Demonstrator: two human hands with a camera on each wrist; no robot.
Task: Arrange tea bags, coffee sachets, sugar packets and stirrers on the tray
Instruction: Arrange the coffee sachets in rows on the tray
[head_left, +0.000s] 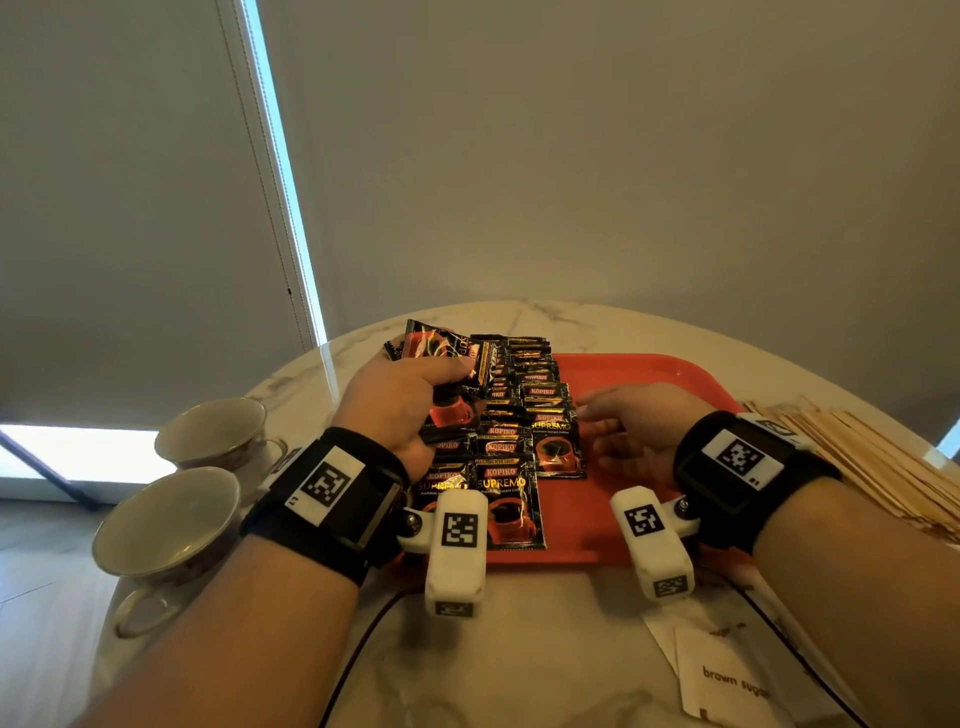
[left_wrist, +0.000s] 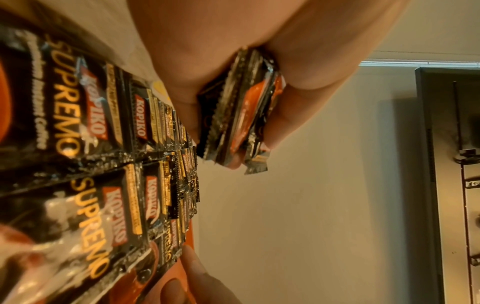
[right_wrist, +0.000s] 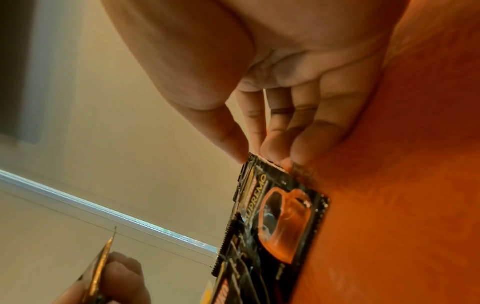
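We are gripping a bunch of coffee sachets in our left hand, fingers and thumb curled tight round the stack; the left wrist view is showing their edges squeezed between thumb and fingers. This hand is hovering at about ten o'clock of the red tray, above the sachets already laid there.

Those laid sachets are lying in overlapping rows along the tray's nine o'clock side, running from the far rim toward us, labels up.

Our right hand is resting low over the tray's middle, fingers fairly straight and close together. In the right wrist view the fingertips are touching the top edge of one laid sachet; we cannot tell whether thumb and fingers are pinching it or only pressing it.

At three o'clock of the tray a pile of wooden stirrers is lying on the marble table. At five o'clock, near us, a white brown sugar packet is lying flat. At nine o'clock two empty teacups are standing, well apart from the tray.
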